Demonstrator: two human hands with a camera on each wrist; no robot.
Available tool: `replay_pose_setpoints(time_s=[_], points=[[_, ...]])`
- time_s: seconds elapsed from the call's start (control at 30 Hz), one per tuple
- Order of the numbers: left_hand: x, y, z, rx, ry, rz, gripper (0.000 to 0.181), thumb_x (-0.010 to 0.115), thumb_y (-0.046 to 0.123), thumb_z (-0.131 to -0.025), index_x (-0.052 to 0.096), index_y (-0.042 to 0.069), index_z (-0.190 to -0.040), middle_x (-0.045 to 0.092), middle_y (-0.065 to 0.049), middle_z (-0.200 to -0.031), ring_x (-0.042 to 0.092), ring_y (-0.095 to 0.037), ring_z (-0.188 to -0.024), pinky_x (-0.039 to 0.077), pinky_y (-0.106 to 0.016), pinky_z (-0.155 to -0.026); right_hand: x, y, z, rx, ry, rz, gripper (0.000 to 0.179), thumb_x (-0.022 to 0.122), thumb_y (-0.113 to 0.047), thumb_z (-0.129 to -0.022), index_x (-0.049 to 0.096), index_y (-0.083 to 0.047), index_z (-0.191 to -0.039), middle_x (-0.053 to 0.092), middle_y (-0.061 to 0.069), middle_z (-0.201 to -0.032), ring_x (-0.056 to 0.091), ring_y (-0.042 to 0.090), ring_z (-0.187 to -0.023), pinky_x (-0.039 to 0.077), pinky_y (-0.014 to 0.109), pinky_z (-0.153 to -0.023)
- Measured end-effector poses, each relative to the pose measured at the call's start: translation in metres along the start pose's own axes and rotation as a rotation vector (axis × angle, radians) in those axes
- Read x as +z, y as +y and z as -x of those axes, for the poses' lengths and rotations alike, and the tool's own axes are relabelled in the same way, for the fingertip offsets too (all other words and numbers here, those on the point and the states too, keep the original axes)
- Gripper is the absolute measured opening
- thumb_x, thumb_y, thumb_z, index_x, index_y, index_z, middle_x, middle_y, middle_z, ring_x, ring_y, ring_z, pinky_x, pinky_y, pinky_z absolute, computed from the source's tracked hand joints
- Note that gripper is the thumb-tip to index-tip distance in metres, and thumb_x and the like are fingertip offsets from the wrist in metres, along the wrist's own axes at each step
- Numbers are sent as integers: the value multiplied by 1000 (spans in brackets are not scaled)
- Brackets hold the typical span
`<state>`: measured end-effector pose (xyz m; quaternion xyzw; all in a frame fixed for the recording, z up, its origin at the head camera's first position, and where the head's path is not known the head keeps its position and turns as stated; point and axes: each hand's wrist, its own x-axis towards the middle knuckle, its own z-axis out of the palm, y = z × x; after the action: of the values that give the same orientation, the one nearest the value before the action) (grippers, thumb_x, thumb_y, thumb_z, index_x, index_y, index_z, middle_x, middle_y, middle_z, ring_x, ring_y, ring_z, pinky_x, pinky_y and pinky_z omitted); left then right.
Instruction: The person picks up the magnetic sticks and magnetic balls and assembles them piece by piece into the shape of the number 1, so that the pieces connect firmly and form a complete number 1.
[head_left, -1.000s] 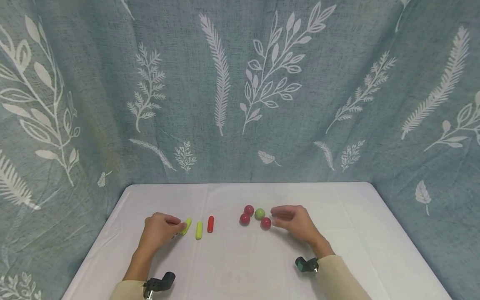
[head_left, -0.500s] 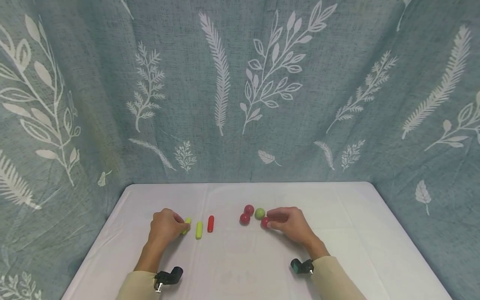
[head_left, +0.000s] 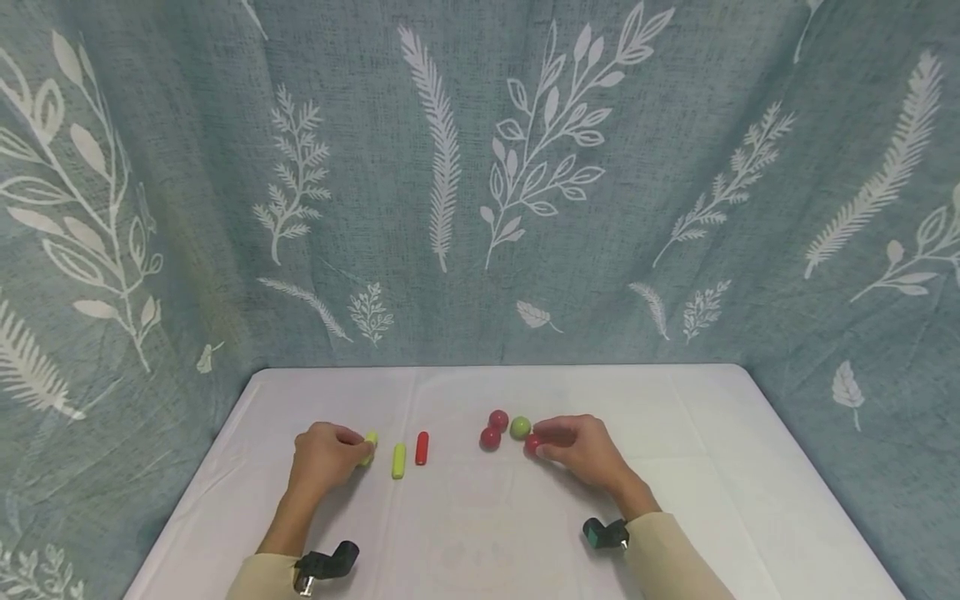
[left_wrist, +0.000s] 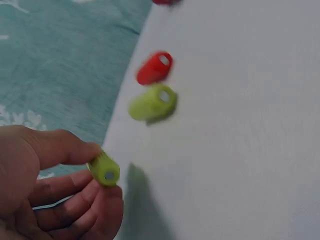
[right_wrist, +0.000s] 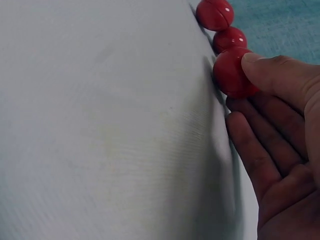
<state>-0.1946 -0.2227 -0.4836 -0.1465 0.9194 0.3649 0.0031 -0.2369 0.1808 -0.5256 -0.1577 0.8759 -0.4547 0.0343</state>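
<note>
My left hand (head_left: pixel 327 457) pinches a short yellow-green rod (left_wrist: pixel 104 170) between thumb and fingers; a small grey disc shows in the rod's end. To its right lie a second yellow-green rod (head_left: pixel 398 461) and a red rod (head_left: pixel 422 448), side by side and a little apart. My right hand (head_left: pixel 583 450) holds a red ball (right_wrist: pixel 232 72), thumb on its near side and fingers around the back, partly hiding it in the head view. Just left of that ball are a green ball (head_left: pixel 521 428) and two more red balls (head_left: pixel 498 420), grouped closely together.
The things lie on a table with a white cloth (head_left: pixel 480 533). A blue-green curtain (head_left: pixel 480 183) with white leaf prints hangs behind the table and at both sides. Dark wrist cameras (head_left: pixel 327 562) sit on both forearms, by the beige sleeves.
My right hand has moved left and closed its thumb and fingers on the red ball. The left hand went slightly right, then back left, with the yellow-green rod, which stands more upright in view.
</note>
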Motion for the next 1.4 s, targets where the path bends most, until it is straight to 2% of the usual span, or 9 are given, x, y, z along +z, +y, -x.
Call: replay_pose_setpoints(time_s=[0.17, 0.3, 0.5, 0.63, 0.73, 0.87, 1.0, 1.17, 1.4], points=[[-9, 2, 13, -45, -71, 194, 34, 79, 22, -98, 79, -6, -117, 81, -13, -94, 75, -17, -78, 59, -32, -69, -6, -2, 3, 14, -11, -32, 31, 88, -19, -93, 83, -16, -124, 83, 1, -122, 79, 22, -117, 61, 42, -105], [-5, 8, 29, -102, -162, 388, 35, 78, 19, -101, 75, -8, -124, 81, -16, -108, 78, -17, -83, 66, -34, -77, -9, -5, 4, 14, -47, -89, 32, 87, -21, -95, 81, -15, -126, 82, 4, -125, 78, 25, -120, 61, 44, -106], [27, 20, 55, -168, -289, 634, 29, 79, 12, -100, 75, -8, -120, 79, -13, -103, 78, -19, -84, 67, -35, -79, -10, -7, 6, 9, -74, -148, 33, 85, -22, -97, 80, -12, -129, 81, 7, -128, 78, 27, -121, 60, 49, -107], [52, 25, 71, -172, -399, 757, 28, 78, 11, -101, 74, -10, -121, 78, -11, -103, 76, -18, -88, 67, -36, -82, -8, -8, 7, 19, -86, -168, 34, 84, -22, -98, 80, -12, -130, 81, 6, -128, 78, 26, -121, 59, 49, -108], [67, 27, 78, -177, -472, 793, 30, 76, 12, -103, 73, -10, -123, 79, -9, -104, 77, -17, -90, 67, -35, -84, -4, -8, 8, 24, -92, -174, 34, 84, -22, -98, 80, -13, -130, 81, 5, -127, 78, 24, -120, 59, 48, -108], [84, 33, 85, -185, -524, 797, 32, 77, 12, -102, 73, -11, -124, 79, -10, -105, 78, -15, -90, 67, -34, -84, 3, -7, 10, 16, -103, -180, 35, 84, -22, -98, 79, -11, -130, 82, 5, -126, 78, 25, -120, 58, 50, -109], [96, 41, 90, -163, -554, 783, 32, 77, 13, -102, 73, -11, -123, 80, -11, -104, 79, -15, -88, 67, -33, -83, 9, -7, 10, 6, -119, -182, 34, 83, -22, -98, 79, -10, -130, 82, 5, -125, 77, 26, -122, 56, 54, -112], [108, 48, 93, -125, -587, 800, 32, 77, 12, -101, 74, -12, -121, 79, -11, -102, 80, -17, -86, 67, -34, -82, 17, -8, 11, -6, -133, -173, 33, 82, -22, -99, 80, -12, -130, 82, 4, -125, 77, 26, -122, 57, 53, -111], [120, 56, 99, -133, -590, 792, 26, 79, 13, -100, 77, -9, -115, 79, -9, -96, 80, -17, -81, 67, -35, -81, 24, -9, 12, 0, -154, -171, 32, 81, -25, -100, 80, -14, -131, 82, 1, -125, 76, 25, -124, 57, 51, -111]])
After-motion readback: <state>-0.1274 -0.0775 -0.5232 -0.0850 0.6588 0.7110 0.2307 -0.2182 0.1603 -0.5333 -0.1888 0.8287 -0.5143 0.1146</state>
